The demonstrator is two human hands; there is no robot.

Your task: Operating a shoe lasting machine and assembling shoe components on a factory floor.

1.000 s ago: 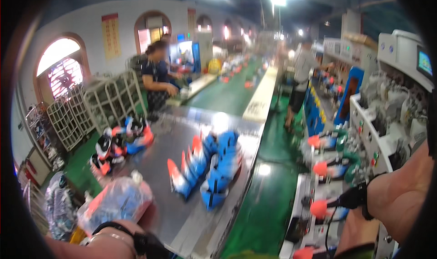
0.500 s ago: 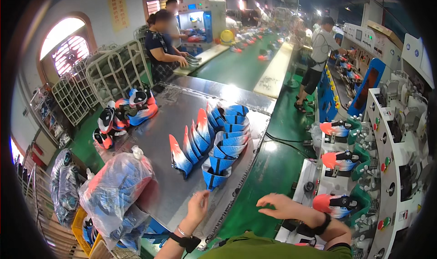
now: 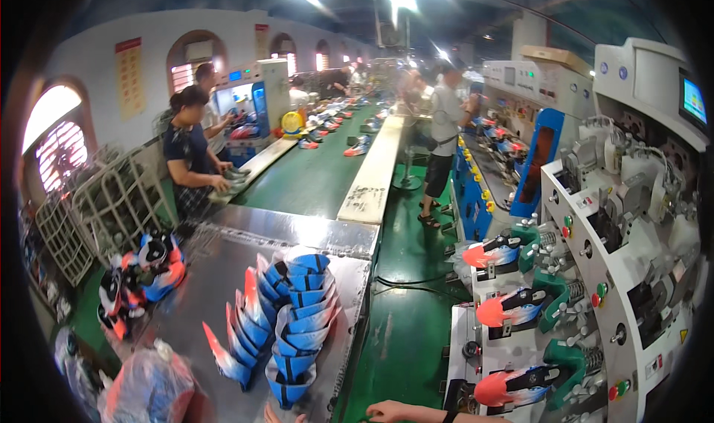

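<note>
My left hand [image 3: 281, 415] shows only its fingertips at the lower edge, apart and with nothing seen in them. It is nearest a row of nested blue, white and orange shoe uppers [image 3: 291, 369], just below its near end. A second row of upright, pointed shoe uppers [image 3: 249, 334] stands to its left on the metal table [image 3: 186, 349]. My right hand [image 3: 388, 409], partly cut off by the lower edge, hovers right of the table with loosely bent fingers and holds nothing visible. To its right, orange and white shoe uppers [image 3: 513, 384] sit on a machine's stations.
A white machine [image 3: 595, 252] with green clamps [image 3: 565, 375] and coloured buttons curves along the right. A clear plastic bag [image 3: 149, 386] of uppers and a shoe pile [image 3: 141, 274] lie left. Co-workers [image 3: 190, 148] stand beside a green conveyor [image 3: 297, 178]; another person [image 3: 444, 126] stands farther right.
The view has tilted up and turned right, so the table sits lower and further left. Both hands now show only at the lower edge, and more of the machine is in sight.
</note>
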